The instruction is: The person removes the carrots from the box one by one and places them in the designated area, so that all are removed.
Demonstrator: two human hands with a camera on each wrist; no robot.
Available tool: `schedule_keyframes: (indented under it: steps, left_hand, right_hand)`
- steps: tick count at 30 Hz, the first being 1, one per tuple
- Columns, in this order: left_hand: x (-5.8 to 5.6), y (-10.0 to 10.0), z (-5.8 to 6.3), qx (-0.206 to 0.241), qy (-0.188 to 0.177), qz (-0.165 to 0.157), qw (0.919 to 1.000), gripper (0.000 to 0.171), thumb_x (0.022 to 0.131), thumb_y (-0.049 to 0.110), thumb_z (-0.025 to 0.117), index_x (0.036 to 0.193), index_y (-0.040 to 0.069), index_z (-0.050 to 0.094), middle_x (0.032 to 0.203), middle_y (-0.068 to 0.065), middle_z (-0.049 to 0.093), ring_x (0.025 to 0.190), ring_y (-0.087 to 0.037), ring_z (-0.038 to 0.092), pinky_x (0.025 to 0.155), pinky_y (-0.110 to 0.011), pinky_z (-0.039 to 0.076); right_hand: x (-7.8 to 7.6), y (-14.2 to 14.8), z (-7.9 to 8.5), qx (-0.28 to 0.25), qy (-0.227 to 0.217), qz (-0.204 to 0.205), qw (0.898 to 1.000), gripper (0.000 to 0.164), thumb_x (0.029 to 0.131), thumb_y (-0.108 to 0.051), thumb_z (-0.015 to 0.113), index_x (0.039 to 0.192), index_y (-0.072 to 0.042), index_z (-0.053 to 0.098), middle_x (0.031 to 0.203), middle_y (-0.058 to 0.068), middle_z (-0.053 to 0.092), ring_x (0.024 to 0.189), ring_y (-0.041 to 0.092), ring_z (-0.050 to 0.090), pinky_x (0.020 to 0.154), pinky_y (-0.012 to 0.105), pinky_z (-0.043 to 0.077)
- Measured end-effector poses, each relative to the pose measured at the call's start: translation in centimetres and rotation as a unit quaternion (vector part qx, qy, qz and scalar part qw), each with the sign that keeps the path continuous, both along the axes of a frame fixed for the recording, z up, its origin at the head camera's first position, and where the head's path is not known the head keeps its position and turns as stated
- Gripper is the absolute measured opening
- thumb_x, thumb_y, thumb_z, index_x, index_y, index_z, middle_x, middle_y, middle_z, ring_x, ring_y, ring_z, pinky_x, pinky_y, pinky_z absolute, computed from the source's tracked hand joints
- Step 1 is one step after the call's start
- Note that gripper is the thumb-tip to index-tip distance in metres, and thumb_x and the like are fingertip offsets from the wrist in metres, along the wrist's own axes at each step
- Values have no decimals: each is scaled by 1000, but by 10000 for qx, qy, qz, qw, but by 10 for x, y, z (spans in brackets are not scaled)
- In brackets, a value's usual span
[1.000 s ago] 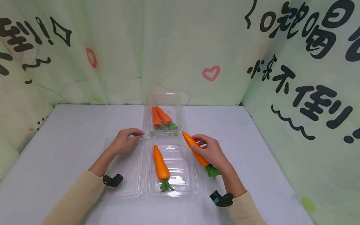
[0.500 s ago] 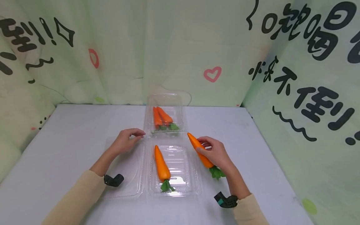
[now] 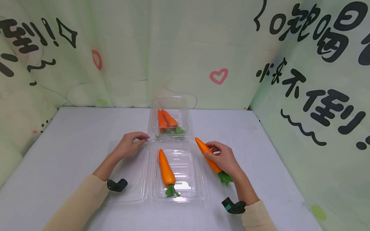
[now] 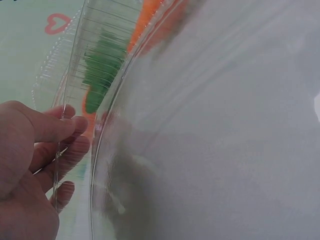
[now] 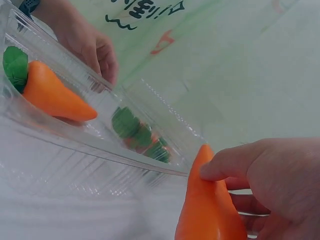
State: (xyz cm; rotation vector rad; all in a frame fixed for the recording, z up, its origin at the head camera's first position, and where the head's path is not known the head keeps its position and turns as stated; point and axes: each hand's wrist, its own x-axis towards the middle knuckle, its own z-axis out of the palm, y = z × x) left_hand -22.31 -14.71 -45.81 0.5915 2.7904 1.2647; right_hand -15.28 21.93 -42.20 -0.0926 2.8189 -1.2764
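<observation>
An orange carrot (image 3: 212,160) with a green leafy top is held in my right hand (image 3: 224,157), between thumb and fingers, just right of the near clear plastic container (image 3: 185,192). Its narrow tip points away and to the left. Another carrot (image 3: 166,170) lies lengthwise in the left part of that container, leaves toward me. My left hand (image 3: 131,146) is at the container's far left corner; in the left wrist view its thumb and fingers (image 4: 47,130) pinch the clear plastic rim. Some fingertips show through the plastic there.
Behind stands a second clear container (image 3: 185,118) with its lid raised and carrots (image 3: 169,118) inside. The near container's clear lid (image 3: 127,189) lies folded out to the left on the white table (image 3: 260,179). A printed curtain (image 3: 179,48) encloses the back and sides.
My right hand has drawn the carrot a little to the right and toward me, away from the near container's rim. The left hand keeps its place.
</observation>
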Motion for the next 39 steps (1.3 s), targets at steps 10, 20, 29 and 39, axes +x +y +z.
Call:
schedule_keyframes:
  steps: [10,20,29,39]
  left_hand:
    - [2,0,0,24,17,-39,10000,22,94,6,60,114,7,68,103,-8,73,99,-26,62,90,-47,52]
    - [1,-1,1,12,35,-37,10000,22,94,7,59,114,7,68,102,-8,73,99,-26,63,90,-47,52]
    - [1,0,2,27,20,-26,10000,21,94,7,60,113,8,69,103,-8,73,100,-27,62,90,-47,52]
    - [1,-1,1,36,10,-61,10000,22,94,6,60,114,7,68,103,-8,73,102,-28,62,92,-48,51]
  right_hand:
    - [0,6,-6,100,-16,-83,9999,35,88,-18,70,121,-9,65,115,12,67,101,25,60,89,39,54]
    - [-1,7,-9,172,-28,-142,9997,35,88,-17,70,121,-8,65,115,12,66,101,24,60,90,40,53]
    - [-1,8,-10,288,-35,-178,9994,34,88,-17,69,121,-8,64,114,12,66,100,24,59,89,40,53]
    - [1,13,-16,374,0,-197,9991,33,88,-16,69,120,-8,65,113,13,66,97,25,59,87,40,54]
